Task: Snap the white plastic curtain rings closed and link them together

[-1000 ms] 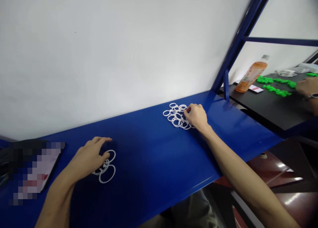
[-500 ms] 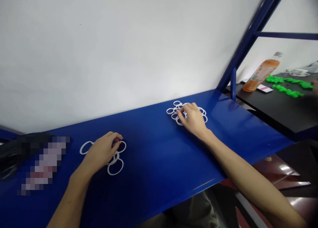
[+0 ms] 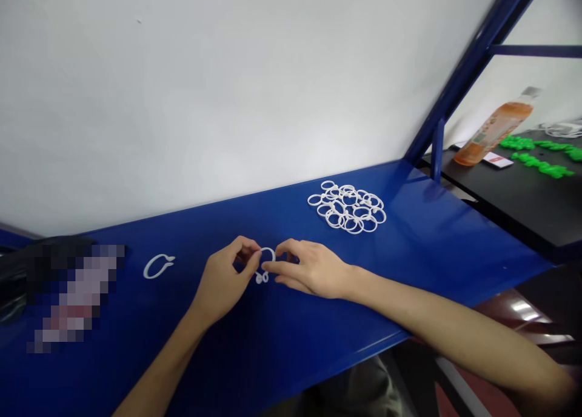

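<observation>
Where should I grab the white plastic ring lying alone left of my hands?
Pinch the ring on its near curved rim with the fingers, coming from the near side: it lies flat and apart from the pile, with its pointed end toward your left hand, so the solid curve looks safest.

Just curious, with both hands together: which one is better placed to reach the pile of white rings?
Probably the right hand: it lies nearer the pile of white rings than the left hand, with the small ring between them.
</observation>
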The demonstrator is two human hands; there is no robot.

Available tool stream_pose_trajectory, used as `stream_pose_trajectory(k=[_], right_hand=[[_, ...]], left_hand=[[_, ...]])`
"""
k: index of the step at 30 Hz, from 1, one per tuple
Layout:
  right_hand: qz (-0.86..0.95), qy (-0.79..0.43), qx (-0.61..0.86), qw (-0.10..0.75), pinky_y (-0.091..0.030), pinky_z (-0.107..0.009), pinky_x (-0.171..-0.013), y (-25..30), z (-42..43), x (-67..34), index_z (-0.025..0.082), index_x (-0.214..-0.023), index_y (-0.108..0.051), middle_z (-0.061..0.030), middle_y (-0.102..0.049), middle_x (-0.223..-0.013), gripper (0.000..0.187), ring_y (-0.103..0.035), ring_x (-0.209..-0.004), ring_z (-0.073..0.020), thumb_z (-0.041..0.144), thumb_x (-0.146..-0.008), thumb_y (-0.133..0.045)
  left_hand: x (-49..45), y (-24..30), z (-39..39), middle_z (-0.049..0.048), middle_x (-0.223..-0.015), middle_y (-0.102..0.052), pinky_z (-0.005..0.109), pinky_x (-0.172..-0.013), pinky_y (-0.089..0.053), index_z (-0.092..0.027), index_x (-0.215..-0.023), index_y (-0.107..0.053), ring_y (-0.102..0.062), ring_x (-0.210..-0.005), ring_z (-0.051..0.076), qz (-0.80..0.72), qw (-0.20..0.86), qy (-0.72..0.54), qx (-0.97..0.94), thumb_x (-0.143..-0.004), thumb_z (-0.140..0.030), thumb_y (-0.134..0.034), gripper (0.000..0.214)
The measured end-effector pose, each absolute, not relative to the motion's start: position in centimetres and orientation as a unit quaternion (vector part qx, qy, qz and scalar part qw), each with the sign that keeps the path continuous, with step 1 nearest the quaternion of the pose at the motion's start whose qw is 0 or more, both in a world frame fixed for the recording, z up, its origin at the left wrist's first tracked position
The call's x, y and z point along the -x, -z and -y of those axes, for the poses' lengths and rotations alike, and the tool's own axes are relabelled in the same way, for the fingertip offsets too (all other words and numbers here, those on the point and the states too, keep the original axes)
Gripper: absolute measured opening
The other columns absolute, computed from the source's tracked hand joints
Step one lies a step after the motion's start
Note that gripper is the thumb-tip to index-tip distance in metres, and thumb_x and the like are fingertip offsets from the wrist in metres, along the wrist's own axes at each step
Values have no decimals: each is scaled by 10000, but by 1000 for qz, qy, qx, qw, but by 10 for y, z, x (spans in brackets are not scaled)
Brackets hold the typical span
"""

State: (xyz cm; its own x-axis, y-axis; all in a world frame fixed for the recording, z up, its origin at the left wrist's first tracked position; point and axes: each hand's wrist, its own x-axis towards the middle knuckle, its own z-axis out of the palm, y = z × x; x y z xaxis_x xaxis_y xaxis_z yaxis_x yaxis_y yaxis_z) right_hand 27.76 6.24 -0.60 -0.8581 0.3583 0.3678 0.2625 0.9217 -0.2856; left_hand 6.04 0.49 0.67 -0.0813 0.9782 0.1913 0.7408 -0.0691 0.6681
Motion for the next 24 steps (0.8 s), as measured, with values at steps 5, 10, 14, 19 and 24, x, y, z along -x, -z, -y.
stream_pose_trajectory(k=[5, 10, 14, 19, 24], right_hand=[[933, -193, 191, 237, -558, -322, -827, 4, -61, -277, 211, -1153, -646, -92, -643, -1199, 242, -657, -969, -172, 351, -1044, -481], [879, -258, 177, 359, -568, -303, -788, 10, -68, -280, 175, -1048, -641, -67, -692, -956, 168, -669, -867, -159, 291, -1028, -521], [858, -291, 206, 371, -548, -272, -681, 12, -68, -281, 174, -995, -647, -43, -678, -866, 141, -654, -743, -144, 288, -1005, -565], [870, -331, 149, 333, -559, -276, -779, 10, -62, -281, 178, -965, -669, -49, -714, -917, 163, -676, -843, -149, 233, -1022, -526], [893, -306, 105, 313, -554, -288, -806, 7, -55, -285, 168, -970, -656, -69, -702, -930, 234, -655, -872, -157, 204, -1046, -438]], left_hand=[[-70, -6, -2, -33, -747, -692, 257, -628, -486, -235, -878, -659, -614, -636, 132, -641, 218, -311, -667, -911, -400, -541, 207], [-71, -6, 1, 5, -894, -718, 276, -732, -513, -234, -974, -679, -659, -811, 158, -605, 189, -337, -696, -964, -385, -498, 236], [-74, -5, 2, 13, -882, -725, 284, -757, -523, -237, -951, -698, -663, -807, 167, -592, 166, -356, -704, -953, -449, -549, 260], [-75, 1, 2, -5, -799, -735, 259, -694, -521, -235, -827, -699, -676, -727, 155, -570, 176, -388, -702, -907, -460, -631, 248], [-76, 3, 6, -30, -680, -697, 269, -689, -506, -245, -802, -687, -645, -662, 147, -545, 170, -398, -718, -940, -389, -593, 221]])
